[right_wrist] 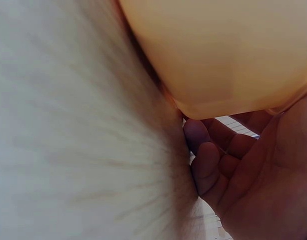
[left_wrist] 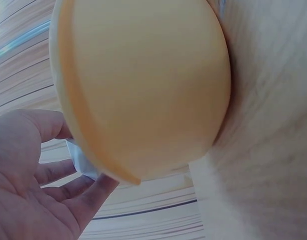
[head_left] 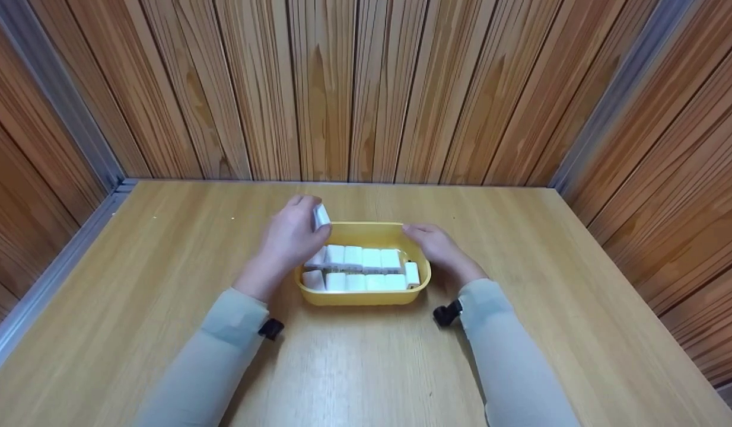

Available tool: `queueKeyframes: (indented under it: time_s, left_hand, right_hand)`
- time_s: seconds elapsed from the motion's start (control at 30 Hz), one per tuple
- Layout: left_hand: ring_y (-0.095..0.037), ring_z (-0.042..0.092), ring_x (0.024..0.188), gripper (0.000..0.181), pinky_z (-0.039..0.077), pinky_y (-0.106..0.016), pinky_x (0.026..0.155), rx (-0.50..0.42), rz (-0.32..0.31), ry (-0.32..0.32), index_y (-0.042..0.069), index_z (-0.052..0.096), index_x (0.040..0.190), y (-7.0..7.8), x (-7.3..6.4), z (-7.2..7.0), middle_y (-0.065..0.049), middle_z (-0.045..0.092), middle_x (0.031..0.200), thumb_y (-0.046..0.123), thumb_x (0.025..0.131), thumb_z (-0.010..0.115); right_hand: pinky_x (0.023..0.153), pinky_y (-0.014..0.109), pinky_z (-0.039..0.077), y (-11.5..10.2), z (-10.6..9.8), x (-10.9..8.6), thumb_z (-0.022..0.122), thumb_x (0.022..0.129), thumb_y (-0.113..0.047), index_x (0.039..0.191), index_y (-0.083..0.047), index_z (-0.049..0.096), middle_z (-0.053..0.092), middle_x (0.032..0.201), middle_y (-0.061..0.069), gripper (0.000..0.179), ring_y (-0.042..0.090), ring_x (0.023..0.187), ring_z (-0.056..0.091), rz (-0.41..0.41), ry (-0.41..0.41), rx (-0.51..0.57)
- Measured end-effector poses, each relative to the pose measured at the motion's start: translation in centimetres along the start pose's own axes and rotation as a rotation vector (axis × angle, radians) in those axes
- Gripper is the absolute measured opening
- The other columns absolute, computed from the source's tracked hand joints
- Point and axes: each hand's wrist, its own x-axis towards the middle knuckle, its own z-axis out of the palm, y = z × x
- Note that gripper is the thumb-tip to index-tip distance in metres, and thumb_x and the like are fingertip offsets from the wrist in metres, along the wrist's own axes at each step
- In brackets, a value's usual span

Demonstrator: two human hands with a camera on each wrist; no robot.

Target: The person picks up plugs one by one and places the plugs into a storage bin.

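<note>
A yellow oval tub [head_left: 366, 298] stands on the table with two rows of white blocks [head_left: 372, 259] inside. At its right end, one small white block [head_left: 411, 274] sits apart from the rows. My left hand [head_left: 286, 234] pinches another white block [head_left: 321, 216] at the tub's back left rim; in the left wrist view this block [left_wrist: 81, 161] shows between thumb and fingers, partly hidden by the rim. My right hand [head_left: 440, 249] grips the tub's right end, thumb over the rim. Beneath the tub's wall [right_wrist: 228, 60], the right wrist view shows curled fingers [right_wrist: 206, 162].
The light wooden table [head_left: 354, 362] runs back to a wood-plank wall [head_left: 318, 89]. Metal rails [head_left: 63, 101] line the corners. Black wrist-camera mounts [head_left: 271, 328] stick out from both sleeves. A few tiny white specks lie at the back left.
</note>
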Motion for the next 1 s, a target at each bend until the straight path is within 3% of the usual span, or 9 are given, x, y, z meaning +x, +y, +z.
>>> queueKeyframes:
  time_s: [0.27, 0.47, 0.77, 1.0]
  left_hand:
    - [-0.034, 0.069, 0.119, 0.055, 0.061, -0.05, 0.102, -0.033, 0.014, -0.031, 0.003, 0.061, 0.15, 1.0, 0.0, 0.8, -0.016, 0.066, 0.136, 0.023, 0.102, 0.078]
    - [-0.031, 0.071, 0.111, 0.054, 0.063, -0.046, 0.096, -0.046, 0.041, -0.036, 0.003, 0.062, 0.148, 1.6, 0.1, 1.6, -0.014, 0.068, 0.131, 0.023, 0.101, 0.079]
    - [-0.029, 0.07, 0.117, 0.054, 0.063, -0.044, 0.097, -0.103, 0.052, -0.075, 0.003, 0.061, 0.149, 3.4, 0.3, 2.9, -0.014, 0.067, 0.133, 0.021, 0.101, 0.08]
    - [-0.026, 0.07, 0.11, 0.054, 0.064, -0.041, 0.093, -0.081, 0.059, -0.088, 0.004, 0.063, 0.147, 4.5, 0.5, 4.1, -0.012, 0.069, 0.129, 0.02, 0.099, 0.082]
  right_hand:
    - [0.135, 0.053, 0.019, 0.0, 0.0, 0.0, 0.055, 0.111, -0.064, 0.168, -0.007, 0.045, 0.042, 0.175, 0.014, 0.082, 0.034, 0.164, 0.032, 0.014, 0.007, 0.006]
    - [0.133, 0.051, 0.026, 0.0, 0.1, -0.1, 0.057, 0.109, -0.066, 0.168, -0.011, 0.046, 0.047, 0.17, 0.01, 0.081, 0.029, 0.16, 0.04, 0.051, 0.006, 0.03]
    - [0.134, 0.051, 0.023, 0.0, 0.1, -0.3, 0.059, 0.108, -0.066, 0.168, -0.009, 0.046, 0.045, 0.172, 0.011, 0.083, 0.031, 0.161, 0.037, 0.049, 0.011, 0.051]
    - [0.133, 0.052, 0.025, -0.1, 0.2, -0.3, 0.06, 0.107, -0.069, 0.167, -0.013, 0.047, 0.047, 0.171, 0.009, 0.084, 0.03, 0.16, 0.04, 0.073, 0.004, 0.068]
